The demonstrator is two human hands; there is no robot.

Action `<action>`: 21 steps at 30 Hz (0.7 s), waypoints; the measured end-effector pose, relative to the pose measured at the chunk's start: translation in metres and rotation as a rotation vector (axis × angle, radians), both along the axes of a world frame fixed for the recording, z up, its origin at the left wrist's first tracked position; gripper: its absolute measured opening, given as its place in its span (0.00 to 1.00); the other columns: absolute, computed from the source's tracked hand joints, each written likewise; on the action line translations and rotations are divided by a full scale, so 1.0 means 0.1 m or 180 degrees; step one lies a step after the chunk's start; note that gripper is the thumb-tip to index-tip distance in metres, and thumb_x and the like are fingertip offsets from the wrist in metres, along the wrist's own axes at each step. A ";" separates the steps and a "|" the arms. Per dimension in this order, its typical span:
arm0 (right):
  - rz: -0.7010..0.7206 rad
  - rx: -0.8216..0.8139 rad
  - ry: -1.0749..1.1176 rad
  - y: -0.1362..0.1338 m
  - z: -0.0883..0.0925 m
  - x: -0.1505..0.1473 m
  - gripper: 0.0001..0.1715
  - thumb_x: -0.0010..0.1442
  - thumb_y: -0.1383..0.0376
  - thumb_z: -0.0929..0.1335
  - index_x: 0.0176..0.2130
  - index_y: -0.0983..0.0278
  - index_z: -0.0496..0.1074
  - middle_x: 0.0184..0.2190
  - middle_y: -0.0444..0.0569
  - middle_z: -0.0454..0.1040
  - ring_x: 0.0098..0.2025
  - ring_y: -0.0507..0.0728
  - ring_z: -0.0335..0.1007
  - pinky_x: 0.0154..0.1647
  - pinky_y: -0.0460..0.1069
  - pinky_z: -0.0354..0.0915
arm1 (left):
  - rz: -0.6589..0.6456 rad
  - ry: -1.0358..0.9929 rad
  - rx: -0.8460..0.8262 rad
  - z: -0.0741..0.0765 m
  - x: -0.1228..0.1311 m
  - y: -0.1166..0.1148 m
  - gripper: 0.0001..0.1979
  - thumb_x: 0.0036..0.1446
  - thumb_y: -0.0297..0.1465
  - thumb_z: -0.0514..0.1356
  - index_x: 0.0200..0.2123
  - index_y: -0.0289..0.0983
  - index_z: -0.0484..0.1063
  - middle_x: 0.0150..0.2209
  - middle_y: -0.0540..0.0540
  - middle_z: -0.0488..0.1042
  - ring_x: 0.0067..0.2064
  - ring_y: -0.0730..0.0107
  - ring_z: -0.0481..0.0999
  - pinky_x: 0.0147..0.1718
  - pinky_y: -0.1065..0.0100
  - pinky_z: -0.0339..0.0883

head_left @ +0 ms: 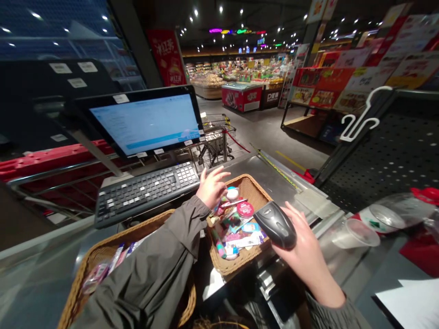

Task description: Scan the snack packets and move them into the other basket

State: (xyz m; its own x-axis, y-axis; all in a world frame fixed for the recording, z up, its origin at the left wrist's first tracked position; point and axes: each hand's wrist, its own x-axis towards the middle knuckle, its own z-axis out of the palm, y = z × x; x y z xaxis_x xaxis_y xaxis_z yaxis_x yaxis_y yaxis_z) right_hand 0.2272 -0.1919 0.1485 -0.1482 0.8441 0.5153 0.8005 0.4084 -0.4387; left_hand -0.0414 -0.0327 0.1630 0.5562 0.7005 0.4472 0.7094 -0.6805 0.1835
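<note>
My right hand (307, 246) is wrapped round a black handheld barcode scanner (276, 225), held over the right edge of a wicker basket (255, 186). Small packaged goods fill this basket, among them a round red-lidded tub (245, 209) and a white round container (232, 193) with a blue part. My left hand (212, 187) hovers at the basket's back left side, fingers stretched and spread, with nothing visible in them. Beneath my left sleeve a second wicker basket (82, 265) holds wrapped packets (98, 276); the sleeve hides much of it.
A keyboard (147, 189) and a monitor (147, 121) stand at left. To the right are a clear plastic cup (356, 234), a white hook (360, 119) on a black perforated panel, and white paper (411, 301). A shopping cart (216, 137) stands beyond the counter.
</note>
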 end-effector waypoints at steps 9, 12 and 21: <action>0.1044 0.0764 -0.0191 -0.02 0.47 -1.11 0.24 0.59 0.60 0.67 0.55 0.62 0.66 0.58 0.60 0.65 0.67 0.75 0.50 0.63 0.80 0.43 | 0.1112 -0.1940 0.0518 0.80 -1.38 -1.00 0.09 0.58 0.34 0.59 0.28 0.37 0.75 0.57 0.40 0.73 0.65 0.53 0.64 0.63 0.47 0.57; 0.1291 0.0970 -0.0256 -0.07 0.57 -1.49 0.23 0.58 0.62 0.67 0.54 0.62 0.66 0.59 0.60 0.64 0.68 0.75 0.48 0.63 0.80 0.43 | 0.1415 -0.2181 0.0533 0.81 -1.82 -1.28 0.10 0.57 0.35 0.60 0.28 0.37 0.75 0.56 0.40 0.73 0.64 0.53 0.66 0.63 0.49 0.57; 0.1869 0.1174 -0.0441 -0.33 0.81 -2.29 0.27 0.56 0.65 0.67 0.56 0.62 0.64 0.61 0.60 0.61 0.69 0.74 0.45 0.62 0.81 0.44 | 0.1972 -0.2289 0.0864 0.87 -2.69 -2.02 0.09 0.55 0.35 0.60 0.27 0.37 0.75 0.58 0.39 0.72 0.66 0.50 0.62 0.64 0.47 0.55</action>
State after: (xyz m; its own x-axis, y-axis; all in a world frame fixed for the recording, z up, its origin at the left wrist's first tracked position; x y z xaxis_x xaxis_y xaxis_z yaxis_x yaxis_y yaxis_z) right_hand -0.0022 -0.2251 0.2297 -0.6103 0.3786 0.6958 0.4408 0.8922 -0.0988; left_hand -0.3107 -0.2351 0.2504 -0.3416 0.5997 0.7236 0.7351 -0.3093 0.6033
